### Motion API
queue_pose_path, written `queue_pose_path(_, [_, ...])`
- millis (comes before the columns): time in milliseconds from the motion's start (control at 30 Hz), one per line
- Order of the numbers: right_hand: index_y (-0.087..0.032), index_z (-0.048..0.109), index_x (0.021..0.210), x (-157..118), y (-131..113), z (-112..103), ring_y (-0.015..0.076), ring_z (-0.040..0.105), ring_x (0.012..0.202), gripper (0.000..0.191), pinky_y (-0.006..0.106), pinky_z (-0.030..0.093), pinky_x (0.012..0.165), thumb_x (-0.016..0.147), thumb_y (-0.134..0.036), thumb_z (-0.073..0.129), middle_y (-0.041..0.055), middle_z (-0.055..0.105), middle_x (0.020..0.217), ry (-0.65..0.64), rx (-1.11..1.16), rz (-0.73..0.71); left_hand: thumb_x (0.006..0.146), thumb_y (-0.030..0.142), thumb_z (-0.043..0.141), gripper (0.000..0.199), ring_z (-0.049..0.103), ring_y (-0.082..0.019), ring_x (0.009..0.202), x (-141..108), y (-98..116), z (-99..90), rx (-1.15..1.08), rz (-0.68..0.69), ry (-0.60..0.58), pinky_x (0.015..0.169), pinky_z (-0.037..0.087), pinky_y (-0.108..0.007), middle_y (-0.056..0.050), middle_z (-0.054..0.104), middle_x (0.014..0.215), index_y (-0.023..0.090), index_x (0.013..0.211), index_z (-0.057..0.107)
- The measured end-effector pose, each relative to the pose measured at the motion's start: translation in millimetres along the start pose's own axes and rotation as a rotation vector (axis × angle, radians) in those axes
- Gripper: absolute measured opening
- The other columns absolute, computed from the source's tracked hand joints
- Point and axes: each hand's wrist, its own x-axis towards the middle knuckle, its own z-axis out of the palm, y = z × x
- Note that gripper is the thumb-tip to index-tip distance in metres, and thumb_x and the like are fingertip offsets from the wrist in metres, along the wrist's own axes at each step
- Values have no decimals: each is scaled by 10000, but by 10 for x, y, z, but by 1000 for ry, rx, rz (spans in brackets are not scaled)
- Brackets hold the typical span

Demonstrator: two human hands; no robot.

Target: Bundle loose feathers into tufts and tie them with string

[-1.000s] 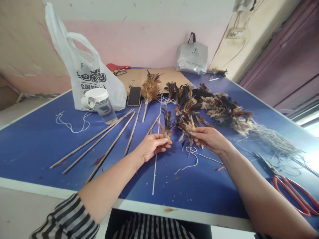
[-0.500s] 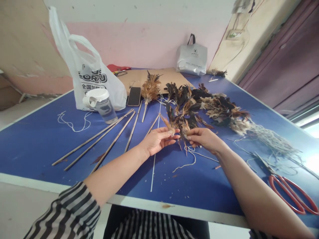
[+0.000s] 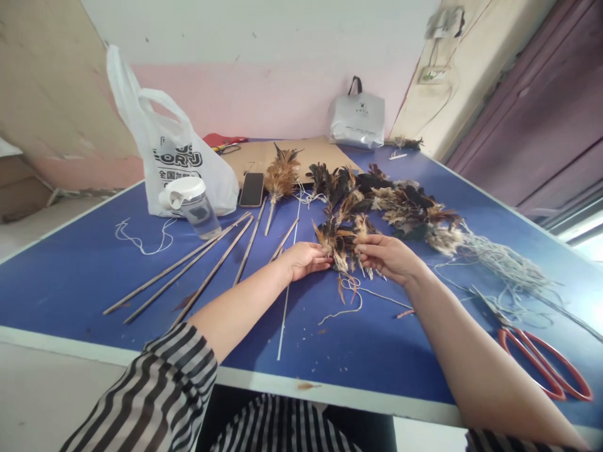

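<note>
A pile of brown, black and cream feathers (image 3: 335, 242) lies on the blue table in front of me. My left hand (image 3: 308, 260) is at the left side of this pile, its fingers closed against feathers there; the fingertips are partly hidden. On the other side, my right hand (image 3: 387, 256) pinches feathers between thumb and fingers, quills pointing down. Just below both hands a thin string (image 3: 348, 310) curls on the table, with a few loose reddish feathers beside it. Farther back stands out a tied brown feather duster head (image 3: 281, 176) on a short stick.
Thin sticks (image 3: 214, 276) lie to the left, near a lidded plastic cup (image 3: 200, 210) and a white plastic bag (image 3: 183, 157). A phone (image 3: 252, 189) rests by the cardboard (image 3: 254, 157). Red-handled scissors (image 3: 532, 351) and tangled string (image 3: 506, 260) are at right, more feathers (image 3: 414, 207) behind.
My left hand has lowered an orange-brown feather from between its fingers to the pile. My right hand stays pinched at the feathers. The view has tilted slightly up.
</note>
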Motion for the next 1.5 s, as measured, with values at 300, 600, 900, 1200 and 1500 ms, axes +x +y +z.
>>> queue_pose_path(300, [-144,639,861,-167,3,346,46,544,532,236,142,473,491,653,-216,725,11,627,718,-182,77,57,695,147,696,94,573,-63,587,-508,-78,-109,-140,72,97,482,396,-169,-42,644,779,109,755,635])
queue_pose_path(600, [-145,615,842,-223,158,663,46,511,495,277,149,428,433,648,-303,733,-9,593,674,-377,-59,147,673,197,720,143,582,-85,646,-553,-199,-178,-269,87,-62,633,429,-212,-24,635,716,104,749,643])
queue_pose_path(900, [-137,626,863,-244,183,648,34,462,461,243,141,365,395,707,-314,681,-21,553,634,-514,-133,166,644,244,743,201,572,-89,656,-557,-274,-238,-224,72,-161,665,425,-218,-21,612,674,102,757,657])
queue_pose_path(1200, [-152,650,799,-335,67,660,53,492,466,166,156,421,423,702,-278,602,-27,555,603,-577,-497,194,507,168,772,242,489,-64,478,-558,-317,-194,26,101,23,519,384,-210,10,588,579,117,691,623])
queue_pose_path(1500, [-174,635,712,-329,131,645,72,481,465,106,177,423,431,692,-223,543,-38,517,549,-608,-685,120,566,95,647,125,429,-49,454,-589,-291,-218,357,223,-31,472,322,-189,-4,607,557,102,678,703])
